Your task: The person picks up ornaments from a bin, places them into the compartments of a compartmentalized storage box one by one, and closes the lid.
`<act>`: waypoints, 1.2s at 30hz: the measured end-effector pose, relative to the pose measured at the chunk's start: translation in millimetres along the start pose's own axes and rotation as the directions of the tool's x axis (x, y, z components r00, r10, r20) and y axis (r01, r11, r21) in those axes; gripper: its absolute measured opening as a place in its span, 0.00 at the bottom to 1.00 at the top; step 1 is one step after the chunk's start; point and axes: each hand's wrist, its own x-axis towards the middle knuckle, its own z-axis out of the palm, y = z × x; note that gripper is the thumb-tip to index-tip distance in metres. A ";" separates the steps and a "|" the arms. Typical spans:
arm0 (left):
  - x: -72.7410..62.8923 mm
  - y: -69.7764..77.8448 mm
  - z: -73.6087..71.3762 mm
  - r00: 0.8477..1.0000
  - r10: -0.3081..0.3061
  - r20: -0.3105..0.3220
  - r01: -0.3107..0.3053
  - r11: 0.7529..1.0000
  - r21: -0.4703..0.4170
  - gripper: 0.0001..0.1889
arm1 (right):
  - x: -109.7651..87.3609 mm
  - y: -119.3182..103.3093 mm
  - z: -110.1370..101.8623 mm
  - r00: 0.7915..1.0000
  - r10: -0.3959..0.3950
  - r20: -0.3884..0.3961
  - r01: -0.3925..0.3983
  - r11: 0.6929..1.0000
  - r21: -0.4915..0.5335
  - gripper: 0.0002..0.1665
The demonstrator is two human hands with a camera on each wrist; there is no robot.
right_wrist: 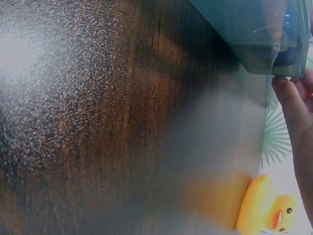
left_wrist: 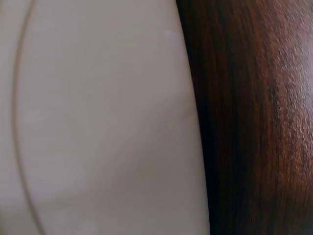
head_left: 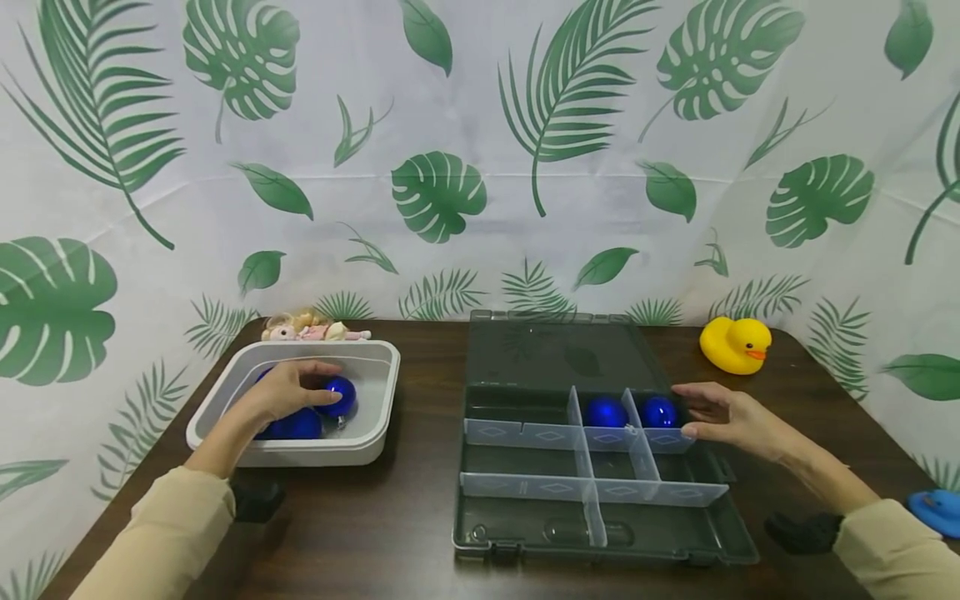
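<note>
In the head view my left hand (head_left: pixel 288 390) reaches into a white basin (head_left: pixel 315 454) and grips a shiny blue ball ornament (head_left: pixel 342 398) between thumb and fingers. More blue balls (head_left: pixel 297 424) lie under that hand, partly hidden. My right hand (head_left: pixel 738 421), thumb and fingers apart, is at the right wall of a grey see-through divided box (head_left: pixel 525 529). Its thumb touches the box edge in the right wrist view. Two blue balls, a left one (head_left: pixel 606 412) and a right one (head_left: pixel 659 412), sit in separate back compartments. The left wrist view shows only basin wall (left_wrist: pixel 107 117) and table.
A yellow rubber duck (head_left: pixel 735 345) stands at the back right, and a blue duck (head_left: pixel 937 510) at the right edge. Behind the basin lies a small doll (head_left: pixel 315 327). The box's lid (head_left: pixel 558 358) lies folded back on the brown table (head_left: pixel 360 533). A leaf-print cloth hangs behind.
</note>
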 end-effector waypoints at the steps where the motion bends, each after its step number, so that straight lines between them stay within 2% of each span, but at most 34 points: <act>1: 0.3 -0.6 0.2 1.000 0.003 -0.003 -0.003 1.000 0.014 0.29 | -0.1 -0.2 0.0 1.000 0.001 0.001 -0.001 1.000 -0.001 0.32; 5: 1.0 -2.4 0.8 1.000 0.020 -0.021 -0.018 0.998 0.067 0.29 | -1.0 -0.5 -0.4 1.000 0.014 0.000 -0.014 1.000 -0.004 0.32; 10: -5.2 4.6 -3.2 0.998 -0.011 -0.056 0.018 0.992 0.121 0.33 | 0.5 -1.9 -1.5 1.000 0.025 0.006 -0.025 1.000 -0.002 0.32; 12: -9.0 13.0 -6.9 0.997 -0.009 -0.080 0.018 0.994 0.109 0.34 | 1.8 -3.3 -2.5 1.000 0.024 0.005 -0.024 1.000 -0.004 0.32; 14: -11.8 24.7 -9.6 0.993 0.023 -0.118 -0.012 0.996 0.088 0.35 | 2.8 -4.7 -4.0 1.000 0.024 0.003 -0.024 1.000 -0.011 0.32; 18: -14.5 55.7 -3.2 0.977 0.108 -0.184 -0.106 0.994 0.021 0.33 | 3.1 -6.1 -6.1 0.999 0.034 -0.006 -0.034 0.999 -0.022 0.32; 20: -14.2 72.3 8.8 0.973 0.133 -0.189 -0.142 0.989 -0.033 0.33 | 2.2 -5.8 -6.2 0.999 0.037 -0.006 -0.037 0.999 -0.019 0.32; 22: -11.1 88.2 26.7 0.970 0.156 -0.187 -0.179 0.978 -0.109 0.31 | 1.1 -4.6 -5.9 0.999 0.039 -0.004 -0.039 0.999 -0.013 0.32; 25: -2.8 107.8 60.9 0.962 0.194 -0.192 -0.236 0.944 -0.230 0.28 | -0.5 -2.6 -4.7 0.999 0.042 -0.001 -0.042 0.999 -0.007 0.32; 27: 5.0 116.1 84.4 0.950 0.229 -0.212 -0.283 0.917 -0.280 0.27 | -0.8 -1.2 -3.6 0.999 0.041 -0.001 -0.041 0.999 -0.004 0.31; 30: 15.0 122.0 113.1 0.928 0.265 -0.260 -0.336 0.900 -0.279 0.25 | -0.6 -0.6 -1.8 0.999 0.054 0.003 -0.054 0.998 -0.014 0.32; 32: 20.1 122.9 126.8 0.917 0.275 -0.288 -0.349 0.902 -0.252 0.25 | -0.6 -0.2 -1.1 0.997 0.071 0.004 -0.071 0.997 -0.020 0.32; 34: 23.0 122.8 136.6 0.913 0.273 -0.301 -0.349 0.907 -0.237 0.24 | -0.9 0.0 -0.8 0.996 0.084 0.003 -0.084 0.996 -0.027 0.33; 36: 25.1 121.5 143.9 0.919 0.270 -0.288 -0.343 0.907 -0.244 0.24 | -1.8 0.9 -1.1 0.996 0.088 -0.004 -0.088 0.996 -0.023 0.33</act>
